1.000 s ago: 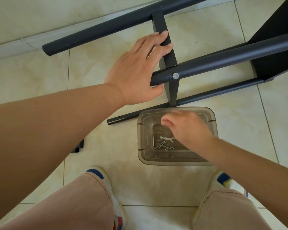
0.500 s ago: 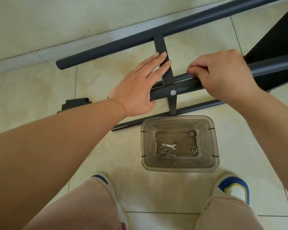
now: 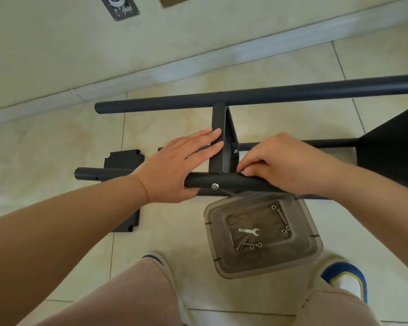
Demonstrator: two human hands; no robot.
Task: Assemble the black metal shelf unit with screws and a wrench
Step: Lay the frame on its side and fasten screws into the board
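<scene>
The black metal shelf frame lies on its side on the tiled floor. Its near tube (image 3: 224, 181) carries a silver screw head (image 3: 214, 186) where the flat crossbar (image 3: 218, 147) meets it. My left hand (image 3: 179, 165) rests flat on that crossbar with straight fingers, thumb under the tube. My right hand (image 3: 285, 163) curls over the near tube, fingertips pressed to it just right of the crossbar. What the fingertips may hold is hidden. A small wrench (image 3: 249, 231) and loose screws (image 3: 242, 243) lie in a clear plastic container (image 3: 313, 236).
The far tube (image 3: 269, 96) runs parallel near the wall's skirting. A black shelf panel (image 3: 396, 149) stands at the right. A flat black plate (image 3: 124, 158) and a loose tube (image 3: 97, 174) lie on the left floor. My knees and shoes frame the container.
My right hand left the container, took hold of the near tube, then slid left along it to the crossbar joint. My left hand stayed on the crossbar. The view tilted upward.
</scene>
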